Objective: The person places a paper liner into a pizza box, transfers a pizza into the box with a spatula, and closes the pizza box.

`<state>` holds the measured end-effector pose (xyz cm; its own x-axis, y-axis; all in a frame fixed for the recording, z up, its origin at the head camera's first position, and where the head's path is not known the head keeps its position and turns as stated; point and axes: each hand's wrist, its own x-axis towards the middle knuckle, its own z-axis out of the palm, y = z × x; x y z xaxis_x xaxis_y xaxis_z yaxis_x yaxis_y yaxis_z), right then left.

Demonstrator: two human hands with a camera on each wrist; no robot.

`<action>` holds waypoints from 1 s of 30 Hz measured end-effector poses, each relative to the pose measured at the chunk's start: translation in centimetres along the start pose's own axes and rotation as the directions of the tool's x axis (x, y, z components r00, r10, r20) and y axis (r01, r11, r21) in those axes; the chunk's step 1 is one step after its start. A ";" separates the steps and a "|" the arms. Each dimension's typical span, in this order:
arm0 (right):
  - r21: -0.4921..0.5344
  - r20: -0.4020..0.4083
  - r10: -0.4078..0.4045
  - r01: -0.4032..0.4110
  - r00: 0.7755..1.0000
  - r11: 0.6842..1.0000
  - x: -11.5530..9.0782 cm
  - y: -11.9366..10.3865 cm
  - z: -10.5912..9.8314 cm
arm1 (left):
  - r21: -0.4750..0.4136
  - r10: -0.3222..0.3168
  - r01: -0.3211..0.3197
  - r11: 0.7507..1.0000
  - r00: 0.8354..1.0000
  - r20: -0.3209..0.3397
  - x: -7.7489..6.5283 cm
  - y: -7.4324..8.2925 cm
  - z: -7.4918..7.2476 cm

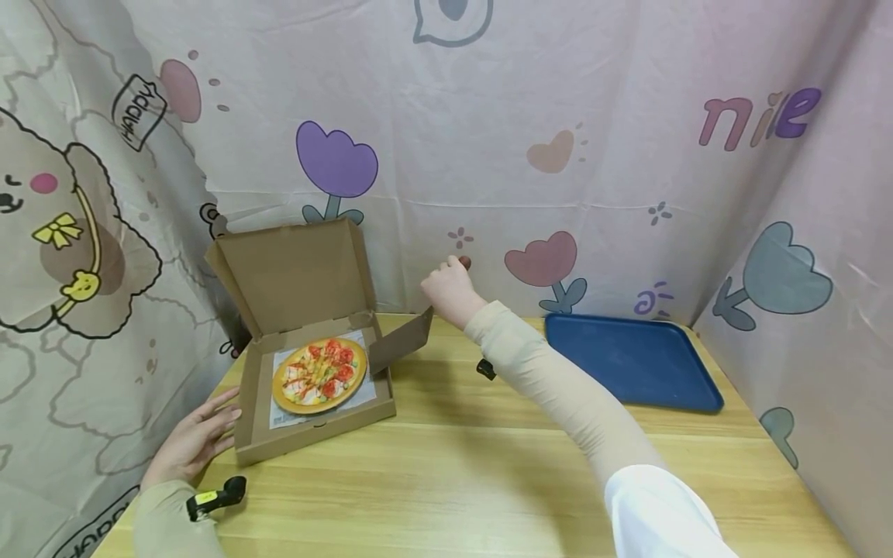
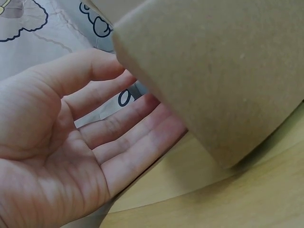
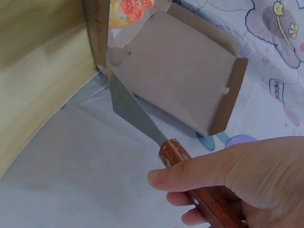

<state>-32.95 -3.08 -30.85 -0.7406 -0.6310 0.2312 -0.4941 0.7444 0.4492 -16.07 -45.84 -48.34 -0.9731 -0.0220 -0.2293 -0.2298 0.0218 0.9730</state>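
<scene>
A small pizza [image 1: 319,376] with red slices on top lies on printed paper [image 1: 282,417] in an open cardboard box [image 1: 317,430]. The box's lid [image 1: 300,275] stands raised at the back. My right hand [image 1: 453,291] grips the wooden handle [image 3: 206,199] of a metal spatula [image 3: 130,109]. In the head view, its broad blade [image 1: 405,341] slants down over the box's right wall and overlaps the pizza's right edge. At the box's left side rests my left hand [image 1: 195,438], fingers extended, with the fingertips [image 2: 164,116] right at the cardboard wall.
To the right at the back of the wooden table [image 1: 446,480] lies a blue tray [image 1: 635,360]. A printed curtain [image 1: 446,155] hangs behind the table and along both sides. Each wrist wears a small black camera, such as the one on the left sleeve [image 1: 174,519].
</scene>
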 end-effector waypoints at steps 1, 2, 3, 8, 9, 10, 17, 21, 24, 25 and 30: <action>0.021 0.000 0.003 -0.003 1.000 1.000 -0.1 0.2 0.2 | 0.004 -0.002 0.002 1.000 1.000 -0.002 0.0 0.0 0.0; 0.043 0.002 0.007 -0.007 1.000 0.999 -0.2 0.3 0.5 | 0.004 -0.001 0.001 1.000 1.000 -0.006 0.0 0.0 0.0; 0.063 0.006 0.011 -0.011 1.000 0.998 -0.4 0.5 0.7 | 0.003 -0.002 0.002 1.000 1.000 -0.008 0.0 0.0 0.0; 0.125 0.024 0.034 -0.037 0.999 0.991 -1.2 1.1 2.3 | 0.013 -0.007 0.007 1.000 1.000 -0.013 0.0 0.0 0.0; 0.130 0.026 0.040 -0.043 0.999 0.991 -1.4 1.2 2.6 | 0.016 -0.008 0.008 1.000 1.000 -0.012 0.0 0.0 0.0; 0.139 0.028 0.047 -0.050 0.999 0.989 -1.5 1.3 3.0 | 0.018 -0.009 0.010 1.000 1.000 -0.014 0.0 0.0 0.0; 0.225 0.014 0.097 -0.098 0.995 0.969 -2.3 1.7 5.6 | 0.002 -0.002 0.002 1.000 1.000 -0.010 0.1 -0.1 -0.1; 0.305 0.000 0.118 -0.112 0.993 0.946 -2.9 1.8 7.0 | 0.000 -0.004 0.004 1.000 1.000 -0.007 0.0 -0.1 -0.1; 0.357 -0.016 0.129 -0.115 0.992 0.927 -3.5 1.8 7.9 | 0.008 -0.007 0.007 1.000 1.000 -0.004 0.0 -0.2 -0.1; 0.371 -0.019 0.133 -0.117 0.991 0.921 -3.8 1.8 8.2 | 0.010 -0.009 0.009 1.000 1.000 -0.005 0.0 -0.1 -0.1; 0.415 -0.066 0.166 -0.124 0.984 0.901 -4.8 1.8 9.6 | 0.035 -0.011 0.012 0.999 1.000 -0.001 0.1 -0.2 0.0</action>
<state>-34.60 3.36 -39.43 -0.7807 -0.5116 0.3588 -0.5424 0.8399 0.0174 -16.12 -45.86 -48.53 -0.9704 -0.0232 -0.2404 -0.2414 0.0568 0.9688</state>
